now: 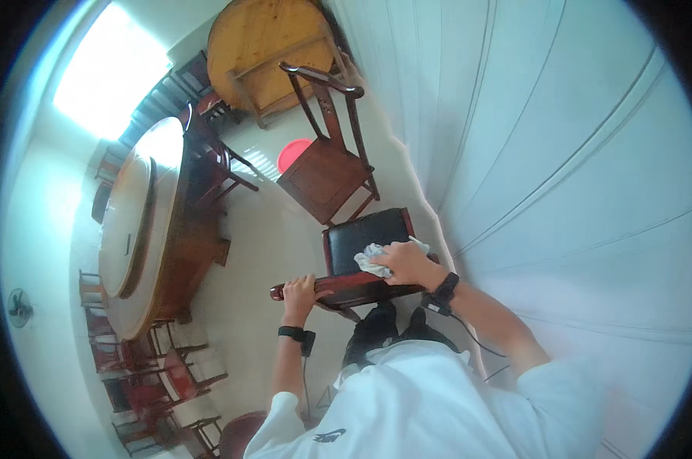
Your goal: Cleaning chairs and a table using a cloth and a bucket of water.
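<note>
Directly before me stands a dark red wooden chair with a black padded seat. My left hand grips the left end of its wooden top rail, fingers wrapped over the wood. A crumpled whitish cloth is held in my right hand, at the right part of the same rail and above the seat. The fingers of that hand are closed around the cloth, and a loose end sticks out past the knuckles. Both wrists carry black straps with small devices and cables.
Just beyond stands a brown wooden armchair, with a pink round basin behind it. A large round table with chairs is at left. A wooden round tabletop leans far back. A pale wall runs close along the right.
</note>
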Action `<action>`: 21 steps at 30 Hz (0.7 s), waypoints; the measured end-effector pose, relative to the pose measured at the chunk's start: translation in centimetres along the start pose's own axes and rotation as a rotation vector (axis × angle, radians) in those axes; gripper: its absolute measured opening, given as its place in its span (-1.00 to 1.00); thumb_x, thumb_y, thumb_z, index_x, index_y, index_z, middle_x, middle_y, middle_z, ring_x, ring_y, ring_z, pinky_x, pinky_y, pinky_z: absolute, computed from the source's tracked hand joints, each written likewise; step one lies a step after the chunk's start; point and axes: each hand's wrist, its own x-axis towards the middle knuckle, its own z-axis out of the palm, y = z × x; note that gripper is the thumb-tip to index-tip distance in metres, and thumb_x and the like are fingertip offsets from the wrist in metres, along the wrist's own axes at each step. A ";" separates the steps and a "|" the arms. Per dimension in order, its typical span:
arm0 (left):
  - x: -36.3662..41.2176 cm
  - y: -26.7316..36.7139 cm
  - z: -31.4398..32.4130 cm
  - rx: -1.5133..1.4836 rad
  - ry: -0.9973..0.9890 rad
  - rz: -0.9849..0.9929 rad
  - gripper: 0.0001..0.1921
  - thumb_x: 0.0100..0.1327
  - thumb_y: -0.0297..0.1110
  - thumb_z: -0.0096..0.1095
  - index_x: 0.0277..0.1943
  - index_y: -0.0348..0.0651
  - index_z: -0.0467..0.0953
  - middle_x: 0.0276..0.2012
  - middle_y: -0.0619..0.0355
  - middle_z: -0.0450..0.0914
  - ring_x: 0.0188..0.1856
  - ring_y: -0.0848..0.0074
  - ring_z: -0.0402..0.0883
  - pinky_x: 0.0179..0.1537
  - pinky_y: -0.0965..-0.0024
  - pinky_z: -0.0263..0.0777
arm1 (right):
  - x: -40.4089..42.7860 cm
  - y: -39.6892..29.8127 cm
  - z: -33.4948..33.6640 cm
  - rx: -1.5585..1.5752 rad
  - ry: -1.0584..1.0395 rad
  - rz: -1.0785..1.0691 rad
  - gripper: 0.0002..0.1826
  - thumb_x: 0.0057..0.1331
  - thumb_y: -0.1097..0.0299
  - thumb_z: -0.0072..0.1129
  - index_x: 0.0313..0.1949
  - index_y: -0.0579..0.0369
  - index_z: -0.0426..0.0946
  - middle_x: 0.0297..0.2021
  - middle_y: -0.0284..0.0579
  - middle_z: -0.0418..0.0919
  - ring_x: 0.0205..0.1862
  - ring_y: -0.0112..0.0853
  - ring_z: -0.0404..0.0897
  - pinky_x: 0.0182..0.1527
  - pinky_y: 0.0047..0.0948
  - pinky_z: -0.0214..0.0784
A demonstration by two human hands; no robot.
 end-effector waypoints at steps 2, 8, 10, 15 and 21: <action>1.5 -0.8 0.1 0.007 0.036 0.015 -0.38 0.03 0.36 0.31 -0.37 -0.14 0.46 -0.52 0.09 0.62 -0.41 0.19 0.68 -0.36 0.14 0.49 | 1.0 0.8 -0.6 -0.015 0.030 0.004 -0.43 -0.07 0.16 0.45 0.02 -0.25 0.62 -0.26 -0.08 0.61 -0.20 -0.12 0.63 -0.17 -0.10 0.49; 9.1 -3.5 -2.3 -0.004 -0.050 0.000 -0.33 0.07 0.43 0.24 -0.36 -0.16 0.48 -0.56 0.00 0.62 -0.44 0.06 0.68 -0.41 0.07 0.51 | 5.8 4.3 -2.7 -0.131 0.173 0.118 -0.41 -0.07 0.02 0.50 0.01 -0.21 0.62 -0.22 -0.11 0.56 -0.10 -0.13 0.58 -0.07 -0.09 0.40; 11.6 -4.1 -2.9 -0.020 -0.060 -0.005 -0.33 0.08 0.43 0.23 -0.35 -0.17 0.49 -0.56 0.00 0.62 -0.44 0.06 0.68 -0.41 0.07 0.52 | 7.1 5.8 -3.1 -0.177 0.267 0.090 -0.43 -0.01 -0.12 0.45 -0.03 -0.18 0.64 -0.23 -0.09 0.56 -0.10 -0.11 0.57 -0.05 -0.06 0.38; 14.6 -5.1 -3.7 -0.072 -0.088 0.008 -0.33 0.10 0.44 0.19 -0.34 -0.16 0.51 -0.55 -0.03 0.63 -0.43 0.09 0.69 -0.41 0.09 0.52 | 10.7 7.4 -5.3 -0.159 0.259 0.148 -0.35 0.10 -0.36 0.23 -0.10 -0.05 0.66 -0.27 0.02 0.58 -0.15 -0.02 0.59 -0.11 -0.06 0.40; 18.4 -5.9 -6.0 -0.095 -0.032 0.006 -0.31 0.08 0.48 0.17 -0.37 -0.15 0.53 -0.56 0.00 0.64 -0.42 0.12 0.71 -0.39 0.10 0.54 | 13.5 8.4 -7.6 -0.152 0.348 0.266 -0.42 0.15 -0.29 0.25 -0.15 -0.03 0.67 -0.37 -0.03 0.57 -0.22 -0.08 0.58 -0.15 -0.07 0.37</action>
